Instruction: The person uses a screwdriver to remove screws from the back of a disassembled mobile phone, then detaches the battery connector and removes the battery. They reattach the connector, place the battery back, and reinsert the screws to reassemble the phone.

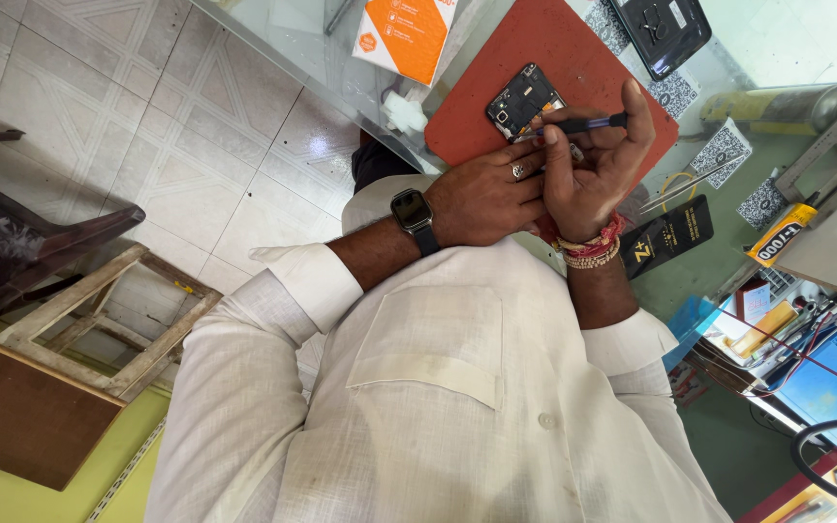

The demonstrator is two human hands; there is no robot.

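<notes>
Head view shows both hands close together over a red mat [535, 58] on the desk. Right hand [593, 169] pinches a dark blue screwdriver [588, 123] between thumb and fingers. Left hand [486, 194], with a watch [411, 211] at the wrist, lies loosely curled beside it, fingertips at an opened phone [523, 100] just beyond both hands.

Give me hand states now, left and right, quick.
Left hand: fingers curled, resting by the opened phone on the red mat; grip cannot be told.
Right hand: closed on a dark thin tool, tip at the phone.
</notes>
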